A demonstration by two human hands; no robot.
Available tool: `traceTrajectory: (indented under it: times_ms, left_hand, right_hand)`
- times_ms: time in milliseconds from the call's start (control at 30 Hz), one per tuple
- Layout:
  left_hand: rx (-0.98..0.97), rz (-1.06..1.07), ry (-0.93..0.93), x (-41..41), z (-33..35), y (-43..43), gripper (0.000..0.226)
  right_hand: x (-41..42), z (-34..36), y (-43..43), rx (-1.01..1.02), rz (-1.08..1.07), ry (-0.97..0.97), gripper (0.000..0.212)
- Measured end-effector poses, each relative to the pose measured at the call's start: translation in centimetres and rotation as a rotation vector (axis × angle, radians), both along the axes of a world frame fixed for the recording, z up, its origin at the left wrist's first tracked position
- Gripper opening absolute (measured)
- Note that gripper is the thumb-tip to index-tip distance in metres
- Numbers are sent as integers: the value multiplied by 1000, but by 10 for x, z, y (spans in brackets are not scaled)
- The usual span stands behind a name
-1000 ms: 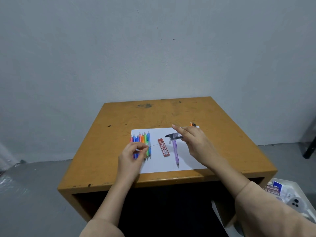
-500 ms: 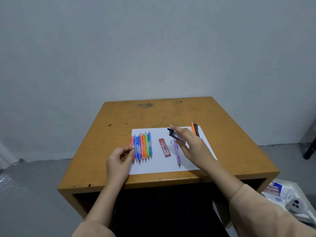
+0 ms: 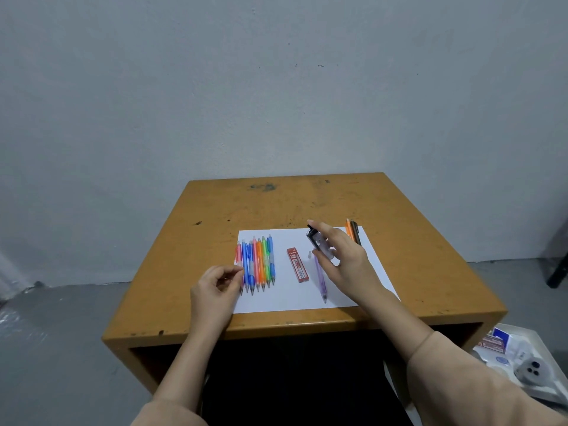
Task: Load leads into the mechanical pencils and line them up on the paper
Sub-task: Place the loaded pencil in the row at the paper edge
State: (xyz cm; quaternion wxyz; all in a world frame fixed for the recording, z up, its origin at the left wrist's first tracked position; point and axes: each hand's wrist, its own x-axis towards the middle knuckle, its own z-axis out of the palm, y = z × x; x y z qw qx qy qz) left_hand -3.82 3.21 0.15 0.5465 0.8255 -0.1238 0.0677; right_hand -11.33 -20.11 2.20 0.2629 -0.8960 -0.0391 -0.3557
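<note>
A white paper (image 3: 289, 299) lies on the yellow table (image 3: 276, 204). Several coloured mechanical pencils (image 3: 256, 265) lie side by side at its left. My left hand (image 3: 212, 290) hovers just left of them, thumb and forefinger pinched together as on a lead too thin to make out. A red lead case (image 3: 297, 265) lies mid-paper. Beside it are a small clear cap (image 3: 309, 255) and a purple pencil (image 3: 321, 279). Above that pencil my right hand (image 3: 345, 262) grips a clear lead case with a black cap (image 3: 316, 239). An orange and a black pencil (image 3: 353, 230) lie behind it.
The table's front edge (image 3: 307, 325) runs just below the paper. A white tray (image 3: 541, 398) with small boxes sits on the floor at the lower right. A dark leg (image 3: 559, 272) stands at the far right. A grey wall rises behind the table.
My left hand drew back to the left, off the row of pencils. My right hand turned the clear lead case from lying crosswise to pointing away and moved slightly nearer.
</note>
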Motion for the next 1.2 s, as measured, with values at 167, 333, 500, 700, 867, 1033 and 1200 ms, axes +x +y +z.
traceTrajectory:
  times_ms: [167, 333, 500, 700, 867, 1033, 1200]
  left_hand:
    - [-4, -8, -4, 1, -2, 0, 8]
    - [-1, -2, -19, 0, -2, 0, 8]
    - [3, 2, -20, 0, -2, 0, 9]
    - [16, 17, -24, -2, 0, 0, 9]
    - [4, 29, -12, -4, 2, -1, 8]
    - [-6, 31, -27, -5, 3, 0, 7]
    - [5, 30, -35, -5, 3, 0, 8]
  right_hand:
    - [0, 3, 4, 48, 1, -18, 54]
    - [-2, 8, 11, 110, 8, 3, 45]
    - [-4, 17, 20, 203, 8, 104, 50]
    - [-3, 27, 29, 390, 7, 89, 51]
    - [1, 26, 38, 588, 33, 155, 44]
    - [9, 24, 43, 691, -2, 283, 37]
    - [18, 23, 47, 617, -41, 454, 44]
